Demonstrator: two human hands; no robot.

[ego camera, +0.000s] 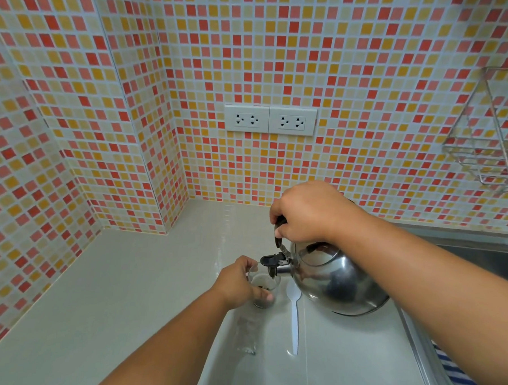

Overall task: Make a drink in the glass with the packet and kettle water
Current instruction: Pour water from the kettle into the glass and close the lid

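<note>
Clear plastic packet (pixel 247 333) lies flat on the counter (pixel 123 303) just nearer than the left hand (pixel 239 282), with a white spoon (pixel 295 315) to its right. That hand wraps the glass (pixel 264 284), dark contents at its bottom. Right hand (pixel 307 214) grips the black handle of the steel kettle (pixel 330 278), tilted, spout over the glass rim. Beyond the hands, wall sockets (pixel 270 119) sit in mosaic tile.
</note>
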